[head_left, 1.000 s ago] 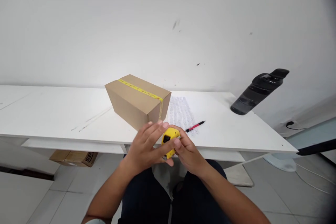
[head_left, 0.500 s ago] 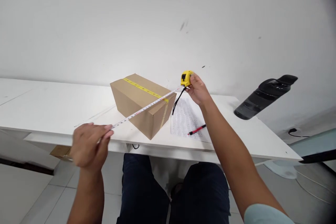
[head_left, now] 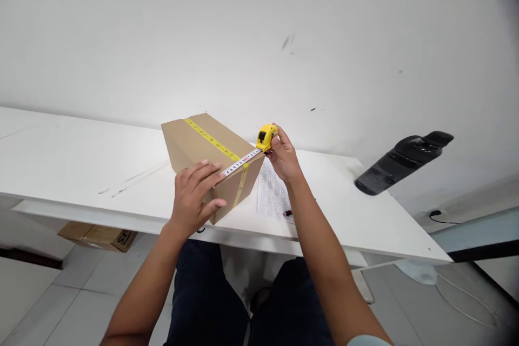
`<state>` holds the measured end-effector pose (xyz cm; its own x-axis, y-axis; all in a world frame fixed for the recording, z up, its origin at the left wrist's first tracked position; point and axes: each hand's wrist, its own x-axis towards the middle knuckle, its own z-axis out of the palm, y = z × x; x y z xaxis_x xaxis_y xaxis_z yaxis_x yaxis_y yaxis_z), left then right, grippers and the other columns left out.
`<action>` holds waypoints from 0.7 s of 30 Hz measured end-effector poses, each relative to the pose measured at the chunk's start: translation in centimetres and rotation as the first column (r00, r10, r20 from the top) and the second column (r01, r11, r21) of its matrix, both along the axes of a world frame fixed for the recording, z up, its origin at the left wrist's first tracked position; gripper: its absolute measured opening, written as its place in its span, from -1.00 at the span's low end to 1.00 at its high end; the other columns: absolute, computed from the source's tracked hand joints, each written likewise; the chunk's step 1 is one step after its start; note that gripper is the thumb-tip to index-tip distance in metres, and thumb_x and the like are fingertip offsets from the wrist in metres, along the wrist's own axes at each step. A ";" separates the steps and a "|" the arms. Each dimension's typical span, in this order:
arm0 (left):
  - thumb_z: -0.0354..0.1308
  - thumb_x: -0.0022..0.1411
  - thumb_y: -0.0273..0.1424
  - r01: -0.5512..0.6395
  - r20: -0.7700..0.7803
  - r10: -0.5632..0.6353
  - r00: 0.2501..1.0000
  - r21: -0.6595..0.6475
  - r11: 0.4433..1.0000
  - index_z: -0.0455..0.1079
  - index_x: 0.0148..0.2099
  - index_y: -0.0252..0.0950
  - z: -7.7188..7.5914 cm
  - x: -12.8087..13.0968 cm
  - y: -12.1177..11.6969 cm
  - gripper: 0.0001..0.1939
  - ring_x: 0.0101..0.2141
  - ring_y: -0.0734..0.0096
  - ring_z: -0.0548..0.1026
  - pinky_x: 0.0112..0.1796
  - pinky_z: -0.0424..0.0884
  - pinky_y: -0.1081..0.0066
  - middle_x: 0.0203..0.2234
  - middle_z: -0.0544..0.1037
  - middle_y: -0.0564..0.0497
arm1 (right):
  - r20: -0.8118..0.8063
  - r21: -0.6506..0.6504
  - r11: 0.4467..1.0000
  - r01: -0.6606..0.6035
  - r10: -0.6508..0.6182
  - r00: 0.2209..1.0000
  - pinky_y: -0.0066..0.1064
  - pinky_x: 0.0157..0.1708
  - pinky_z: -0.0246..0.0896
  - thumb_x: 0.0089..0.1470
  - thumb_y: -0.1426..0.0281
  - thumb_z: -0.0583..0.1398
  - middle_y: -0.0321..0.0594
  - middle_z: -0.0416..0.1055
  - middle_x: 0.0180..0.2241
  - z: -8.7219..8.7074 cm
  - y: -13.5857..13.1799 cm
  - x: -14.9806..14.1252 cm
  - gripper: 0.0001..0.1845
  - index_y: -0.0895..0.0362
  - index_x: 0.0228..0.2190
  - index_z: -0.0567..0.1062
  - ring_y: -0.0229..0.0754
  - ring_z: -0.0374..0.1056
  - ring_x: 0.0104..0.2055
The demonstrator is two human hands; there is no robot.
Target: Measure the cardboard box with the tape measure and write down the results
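Observation:
A cardboard box sealed with yellow printed tape stands at an angle on the white desk. In my right hand is the yellow case of a tape measure, held at the far corner of the box's right top edge. The white blade is drawn out along that edge, crossing the yellow tape. My left hand pins the blade's end at the near corner, fingers laid over the box top and thumb against its end face. The blade's tip is hidden under these fingers.
Right of the box lie a written sheet and a red and black pen, partly behind my right forearm. A dark bottle stands at the desk's right end. Another carton sits under the desk at left.
The hands were together around the tape measure, then moved apart with the blade pulled out long. Now they are closer, the blade is shorter, and it lies along the box edge.

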<state>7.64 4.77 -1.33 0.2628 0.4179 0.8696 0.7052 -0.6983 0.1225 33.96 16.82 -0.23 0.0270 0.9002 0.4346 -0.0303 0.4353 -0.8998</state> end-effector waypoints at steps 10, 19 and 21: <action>0.13 0.41 -0.37 0.017 0.128 -0.017 0.992 0.002 1.000 0.46 0.05 -0.13 0.3 0.7 -0.6 -0.80 0.18 0.17 0.46 0.15 0.33 0.08 0.01 0.62 -0.05 | -0.119 0.003 1.000 -0.019 0.019 0.993 -0.40 -0.41 0.24 -0.06 -0.16 0.34 -0.33 0.39 -0.32 0.0 -0.9 0.5 -0.19 -0.14 0.17 0.39 -0.27 0.21 -0.44; 0.40 0.15 -0.42 -0.104 0.079 0.069 0.994 0.649 0.754 0.57 -0.10 0.00 1.1 -0.2 -3.8 -0.73 0.09 0.16 0.42 0.08 0.40 0.18 -0.05 0.54 0.00 | -0.179 0.119 0.992 -0.032 0.054 0.982 -0.40 -0.41 0.42 -0.14 0.06 0.50 -0.23 0.49 -0.20 0.4 -12.9 2.6 -0.36 -0.08 0.00 0.57 -0.23 0.39 -0.36; 0.45 0.10 -0.25 -0.103 0.117 0.039 0.992 0.610 0.786 0.57 -0.19 0.12 0.0 0.6 -5.1 -0.79 0.18 0.11 0.29 0.16 0.32 0.16 -0.09 0.49 0.04 | -0.125 0.088 0.993 -0.082 0.092 0.988 -0.37 -0.43 0.46 -0.09 0.13 0.50 -0.18 0.49 -0.18 -0.5 -16.9 1.7 -0.46 -0.05 -0.06 0.60 -0.16 0.44 -0.32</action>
